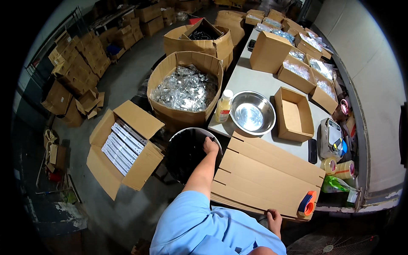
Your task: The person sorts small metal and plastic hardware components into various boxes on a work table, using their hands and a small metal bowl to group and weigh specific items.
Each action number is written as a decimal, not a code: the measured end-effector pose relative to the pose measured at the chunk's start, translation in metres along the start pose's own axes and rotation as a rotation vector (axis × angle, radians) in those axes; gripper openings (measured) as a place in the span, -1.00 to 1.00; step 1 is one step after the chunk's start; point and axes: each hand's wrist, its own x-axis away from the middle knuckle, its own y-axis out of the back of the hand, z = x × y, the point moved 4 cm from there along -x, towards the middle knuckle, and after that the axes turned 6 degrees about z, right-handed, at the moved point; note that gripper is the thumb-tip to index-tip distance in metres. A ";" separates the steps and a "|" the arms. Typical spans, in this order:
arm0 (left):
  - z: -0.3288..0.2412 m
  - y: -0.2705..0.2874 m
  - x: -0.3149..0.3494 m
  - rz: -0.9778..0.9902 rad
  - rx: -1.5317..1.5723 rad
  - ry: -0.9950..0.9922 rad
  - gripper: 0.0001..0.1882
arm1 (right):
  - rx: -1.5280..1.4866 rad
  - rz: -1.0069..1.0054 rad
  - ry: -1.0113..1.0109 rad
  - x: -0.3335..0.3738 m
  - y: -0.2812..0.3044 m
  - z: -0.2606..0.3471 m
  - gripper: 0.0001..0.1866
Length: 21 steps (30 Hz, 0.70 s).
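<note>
The dark material [185, 155] lies in the white bucket [219, 155], where the left hand [211, 146] reaches. Its fingers look curled; whether they pinch anything, I cannot tell. Better to grasp lightly; the right hand [274, 220], fingers bent, is beside the cardboard [263, 180].

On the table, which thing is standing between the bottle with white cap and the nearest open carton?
In the head view, a round steel bowl stands between the bottle and the carton.
</note>
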 end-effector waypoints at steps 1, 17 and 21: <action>0.004 0.003 -0.004 0.015 0.035 -0.075 -0.68 | 0.002 0.006 -0.004 0.000 0.001 0.002 -0.82; 0.003 0.046 -0.017 -0.462 0.335 0.034 -0.60 | 0.058 -0.051 -0.002 0.017 -0.013 -0.009 -0.84; 0.003 0.046 -0.020 -0.303 0.278 -0.048 -0.59 | 0.102 -0.048 -0.015 0.027 -0.025 -0.010 -0.83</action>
